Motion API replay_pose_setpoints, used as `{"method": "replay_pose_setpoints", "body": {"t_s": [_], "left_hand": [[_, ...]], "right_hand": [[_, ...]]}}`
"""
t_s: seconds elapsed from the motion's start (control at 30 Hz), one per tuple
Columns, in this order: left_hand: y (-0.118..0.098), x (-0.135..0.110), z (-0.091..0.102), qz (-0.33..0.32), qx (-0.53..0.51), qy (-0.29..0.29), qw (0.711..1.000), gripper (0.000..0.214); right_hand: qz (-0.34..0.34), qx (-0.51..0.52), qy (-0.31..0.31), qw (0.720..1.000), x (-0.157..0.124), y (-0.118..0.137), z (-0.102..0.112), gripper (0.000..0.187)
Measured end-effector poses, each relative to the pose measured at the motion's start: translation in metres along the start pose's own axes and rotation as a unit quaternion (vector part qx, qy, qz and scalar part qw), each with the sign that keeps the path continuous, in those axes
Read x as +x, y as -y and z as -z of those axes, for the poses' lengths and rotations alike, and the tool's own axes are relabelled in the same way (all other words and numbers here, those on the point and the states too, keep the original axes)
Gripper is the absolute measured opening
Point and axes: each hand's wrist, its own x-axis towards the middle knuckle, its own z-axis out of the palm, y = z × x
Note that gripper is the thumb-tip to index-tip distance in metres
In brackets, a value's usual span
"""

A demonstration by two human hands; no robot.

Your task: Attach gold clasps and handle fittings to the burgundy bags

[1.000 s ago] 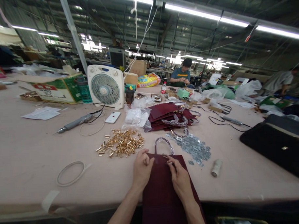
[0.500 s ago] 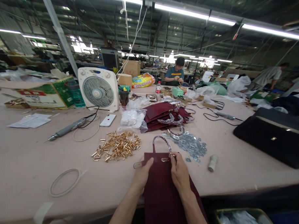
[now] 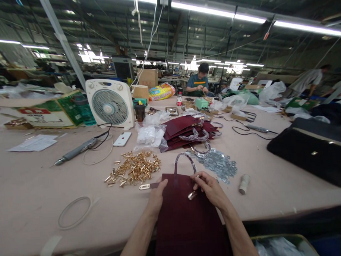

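Note:
A burgundy handbag piece [image 3: 185, 221] hangs over the table's front edge, its plastic-wrapped handle [image 3: 185, 155] standing up at the top. My left hand [image 3: 157, 197] is closed on its upper left edge, thumb on the front. Beyond that hand, a strap end with a slotted gold-coloured plate [image 3: 144, 186] sticks out to the left. At the upper right corner, my right hand [image 3: 208, 186] is closed, with thumb and forefinger pinching a small shiny metal fitting [image 3: 197, 176]. Just below those fingers, a shiny metal clasp [image 3: 192, 195] lies against the front; whether it is attached cannot be seen.
Gold-coloured metal fittings [image 3: 135, 167] lie heaped left of the handle, flat grey metal plates [image 3: 220, 164] to the right. Behind are stacked burgundy bags [image 3: 181, 129], a phone [image 3: 122, 139], an electric screwdriver [image 3: 76, 152] and a fan [image 3: 109, 104]. A thread spool [image 3: 244, 184] and black bag [image 3: 311, 149] stand right.
The clasp has swung from lying level near the top edge to a lower, tilted position. My left hand has shifted left, and the slotted strap end sticks out farther.

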Motion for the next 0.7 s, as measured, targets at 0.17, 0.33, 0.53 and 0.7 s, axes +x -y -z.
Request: {"method": "replay_pose_setpoints", "body": {"t_s": [0.17,0.33,0.53,0.7], "left_hand": [[0.002,-0.002,-0.001,0.001,0.002,0.007,1.000,0.051],[0.006,0.000,0.010,-0.017,0.067,-0.014,0.998,0.053],[0.004,-0.001,0.011,-0.029,0.100,-0.031,0.994,0.056],[0.006,0.001,0.013,-0.022,0.099,-0.033,0.994,0.057]], "right_hand": [[-0.025,0.030,-0.001,0.999,0.001,0.003,-0.003,0.036],[-0.042,0.059,-0.001,0.997,0.000,0.000,-0.005,0.038],[-0.028,0.080,-0.023,0.996,-0.008,0.001,-0.009,0.040],[-0.021,0.061,-0.029,0.997,-0.013,-0.004,-0.010,0.037]]}}
